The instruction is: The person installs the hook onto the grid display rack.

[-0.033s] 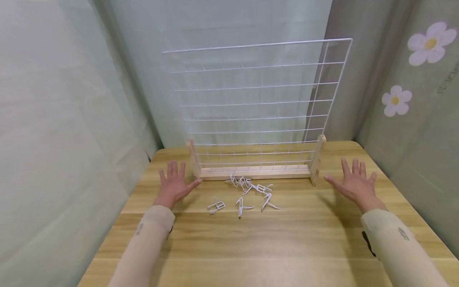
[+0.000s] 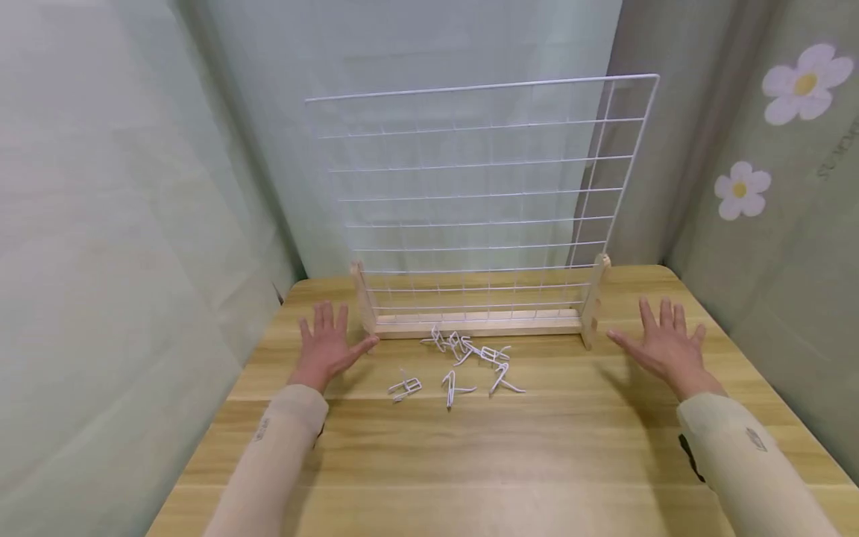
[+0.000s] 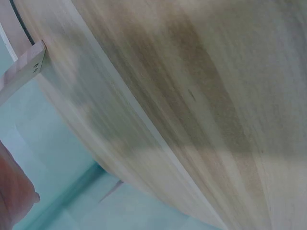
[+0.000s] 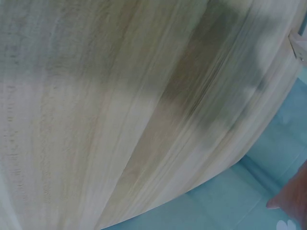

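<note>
Both hands are spread over the wooden table, holding nothing. My left hand (image 2: 325, 350), fingers straight and thumb out, is beside the left foot of a wooden base (image 2: 470, 329). On the other side my right hand (image 2: 669, 350) is spread the same way, farther from the base. A white wire grid panel (image 2: 483, 87) stands upright in that base. Several white wire hooks lie in front of it: a tangled cluster (image 2: 463, 344) near the base, with separate hooks (image 2: 450, 389) nearer me. Each wrist view catches only a bit of its hand at the edge.
The light wood table (image 2: 429, 470) has rounded far corners. Pale cloth (image 2: 134, 246) hangs on the left and behind; the right-hand cloth (image 2: 792, 298) carries white flowers. In the left wrist view, the end of a wooden foot (image 3: 24, 67) reaches over the tabletop.
</note>
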A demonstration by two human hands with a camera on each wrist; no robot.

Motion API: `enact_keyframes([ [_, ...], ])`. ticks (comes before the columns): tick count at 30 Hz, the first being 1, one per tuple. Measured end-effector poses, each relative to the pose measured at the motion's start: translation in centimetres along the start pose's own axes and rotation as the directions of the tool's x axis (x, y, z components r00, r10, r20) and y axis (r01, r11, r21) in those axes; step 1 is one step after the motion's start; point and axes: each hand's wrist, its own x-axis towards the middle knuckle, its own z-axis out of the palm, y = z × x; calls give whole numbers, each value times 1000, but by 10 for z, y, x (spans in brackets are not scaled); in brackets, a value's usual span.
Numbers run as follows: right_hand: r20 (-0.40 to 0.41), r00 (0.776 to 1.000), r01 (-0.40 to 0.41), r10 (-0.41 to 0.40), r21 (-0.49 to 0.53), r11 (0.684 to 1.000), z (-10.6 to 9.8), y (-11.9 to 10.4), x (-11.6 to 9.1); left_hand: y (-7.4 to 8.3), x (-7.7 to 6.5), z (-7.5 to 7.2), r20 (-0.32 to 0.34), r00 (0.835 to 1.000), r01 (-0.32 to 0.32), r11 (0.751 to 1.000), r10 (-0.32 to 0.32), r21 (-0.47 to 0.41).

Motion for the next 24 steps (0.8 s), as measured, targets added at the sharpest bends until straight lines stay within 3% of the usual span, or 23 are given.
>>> enact_keyframes([
  [13,1,1000,-2,2,13,1000,-4,-6,8,-1,4,-3,-36,999,-14,1000,14,-8],
  [24,-69,998,5,1,82,997,-17,-24,20,-3,0,-9,-38,999,-12,999,11,-35],
])
